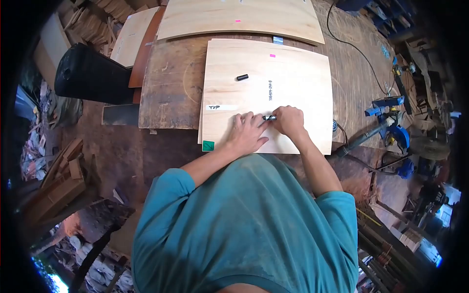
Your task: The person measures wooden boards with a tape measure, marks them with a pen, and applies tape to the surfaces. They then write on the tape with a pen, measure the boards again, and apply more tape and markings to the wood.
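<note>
My left hand (246, 133) lies flat on a pale plywood panel (308, 83), fingers spread. In my right hand (289, 121) is a marker pen (268, 117), its dark barrel showing between the two hands; its tip is hidden. A black marker cap (242, 77) rests on the panel further up. The panel bears the handwritten word "TOP" on a white strip (215, 107), a printed line of characters, a pink sticker (272, 55) and a green sticker (208, 145) at the near left corner. Another sheet edge shows under it.
Another plywood panel (244, 19) lies beyond on the worn wooden workbench (168, 83). Blue-handled clamps or tools (391, 110) and a cable (359, 46) are on the right. A black bin-like object (90, 73) stands left; wood scraps (63, 171) lie below it.
</note>
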Motion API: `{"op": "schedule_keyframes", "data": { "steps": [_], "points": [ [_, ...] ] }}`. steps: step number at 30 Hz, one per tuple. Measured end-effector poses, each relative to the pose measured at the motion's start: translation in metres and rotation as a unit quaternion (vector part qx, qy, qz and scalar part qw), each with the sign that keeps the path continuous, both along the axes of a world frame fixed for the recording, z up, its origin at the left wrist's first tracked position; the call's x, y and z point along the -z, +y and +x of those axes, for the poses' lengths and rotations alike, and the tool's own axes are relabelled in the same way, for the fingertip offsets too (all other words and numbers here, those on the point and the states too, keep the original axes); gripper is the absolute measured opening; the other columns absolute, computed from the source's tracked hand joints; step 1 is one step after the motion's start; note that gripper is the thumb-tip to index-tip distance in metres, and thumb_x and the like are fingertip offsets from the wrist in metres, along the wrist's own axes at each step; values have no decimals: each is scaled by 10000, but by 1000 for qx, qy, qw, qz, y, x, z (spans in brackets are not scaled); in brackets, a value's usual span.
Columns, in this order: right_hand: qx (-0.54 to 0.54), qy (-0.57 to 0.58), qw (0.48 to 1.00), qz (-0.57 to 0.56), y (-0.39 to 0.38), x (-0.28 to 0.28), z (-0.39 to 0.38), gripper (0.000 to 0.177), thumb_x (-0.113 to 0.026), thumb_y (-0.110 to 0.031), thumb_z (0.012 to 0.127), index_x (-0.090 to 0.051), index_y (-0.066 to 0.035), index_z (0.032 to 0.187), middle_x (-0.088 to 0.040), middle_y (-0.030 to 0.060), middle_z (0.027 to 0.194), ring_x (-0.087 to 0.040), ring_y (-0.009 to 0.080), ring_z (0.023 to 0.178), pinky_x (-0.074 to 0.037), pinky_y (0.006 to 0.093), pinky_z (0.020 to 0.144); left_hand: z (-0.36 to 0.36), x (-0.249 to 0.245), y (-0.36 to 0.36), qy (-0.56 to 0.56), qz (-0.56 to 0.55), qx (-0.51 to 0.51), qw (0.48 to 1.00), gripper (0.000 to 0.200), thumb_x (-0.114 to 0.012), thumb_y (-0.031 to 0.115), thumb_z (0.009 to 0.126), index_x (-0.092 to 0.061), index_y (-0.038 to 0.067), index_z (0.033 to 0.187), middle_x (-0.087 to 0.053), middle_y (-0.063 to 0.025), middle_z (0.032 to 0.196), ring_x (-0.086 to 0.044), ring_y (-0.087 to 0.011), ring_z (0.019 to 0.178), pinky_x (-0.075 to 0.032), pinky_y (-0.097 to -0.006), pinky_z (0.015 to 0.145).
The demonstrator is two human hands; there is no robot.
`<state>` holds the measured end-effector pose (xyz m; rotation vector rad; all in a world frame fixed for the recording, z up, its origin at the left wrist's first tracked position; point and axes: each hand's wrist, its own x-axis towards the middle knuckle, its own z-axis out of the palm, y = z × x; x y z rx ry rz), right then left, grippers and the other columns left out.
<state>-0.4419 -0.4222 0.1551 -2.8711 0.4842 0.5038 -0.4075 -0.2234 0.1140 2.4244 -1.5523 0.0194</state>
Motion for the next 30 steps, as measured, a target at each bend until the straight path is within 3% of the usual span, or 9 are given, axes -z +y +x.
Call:
{"op": "schedule_keyframes", "data": {
  "steps": [7, 10, 17, 19, 22, 24, 25, 28, 30],
  "points": [
    [-89, -126, 988, -23, 6, 22, -22, 72, -774, -189, 695, -811, -172, 754, -757, 92, 770, -746, 280, 727, -584, 418, 672, -1, -14, -2, 13, 36, 10, 999, 466, -713, 480, 918, -739, 143, 1239, -521, -71, 1283, -469, -298, 1173, -401, -519, 913],
    [-122, -219, 968, -5, 5, 31, -30, 113, -793, -200, 695, -812, -213, 805, -742, 69, 727, -729, 253, 716, -577, 403, 661, -4, -16, -4, 2, 55, 4, 998, 438, -706, 480, 922, -759, 135, 1187, -521, -69, 1279, -474, -288, 1166, -407, -511, 896],
    [-168, -260, 951, 2, -7, 10, -50, 131, -781, -180, 691, -802, -200, 819, -736, 61, 734, -723, 253, 721, -572, 396, 654, -19, -16, -12, -46, 88, -32, 995, 611, -666, 505, 948, -622, 130, 1428, -535, -76, 1311, -490, -283, 1157, -412, -480, 882],
    [-66, -213, 974, -43, -43, 6, -54, 71, -741, -173, 764, -752, -156, 832, -744, 71, 764, -720, 274, 750, -575, 417, 680, -21, -11, -16, -59, 82, -33, 994, 662, -657, 517, 953, -578, 129, 1484, -536, -78, 1332, -492, -281, 1163, -410, -475, 883],
    [-43, -290, 954, -64, -96, -25, -59, 58, -728, -163, 810, -733, -155, 867, -726, 67, 755, -718, 277, 753, -570, 426, 673, -27, -7, -15, -14, 62, -4, 998, 703, -637, 540, 972, -531, 139, 1538, -508, -99, 1474, -476, -304, 1301, -407, -530, 968],
    [-45, -315, 945, -77, -120, -22, -60, 70, -729, -153, 814, -726, -154, 884, -722, 62, 757, -717, 273, 759, -566, 425, 675, -25, -9, -15, -16, 30, 16, 999, 737, -598, 583, 989, -473, 167, 1584, -413, -116, 1632, -386, -341, 1467, -343, -623, 1099],
    [-62, -313, 944, -81, -131, -12, -60, 123, -732, -137, 809, -715, -155, 930, -721, 56, 768, -717, 266, 772, -563, 422, 687, -26, -7, -18, -22, 30, 12, 999, 737, -598, 583, 989, -473, 167, 1584, -413, -116, 1632, -386, -341, 1467, -343, -623, 1099],
    [-77, -321, 939, -91, -144, 11, -62, 222, -742, -111, 799, -688, -159, 1009, -720, 45, 800, -714, 253, 796, -556, 414, 712, -35, 6, -20, 45, 34, -27, 998, 806, -570, 655, 973, -414, 208, 1626, -296, -108, 1719, -258, -357, 1569, -197, -688, 1202],
    [-75, -320, 939, -102, -149, 16, -62, 261, -726, -105, 810, -656, -160, 1056, -712, 40, 832, -712, 243, 821, -551, 404, 734, -37, 9, -23, 41, 32, -47, 998, 813, -577, 653, 968, -411, 208, 1628, -283, -108, 1725, -246, -357, 1575, -189, -689, 1202]
  ]
}}
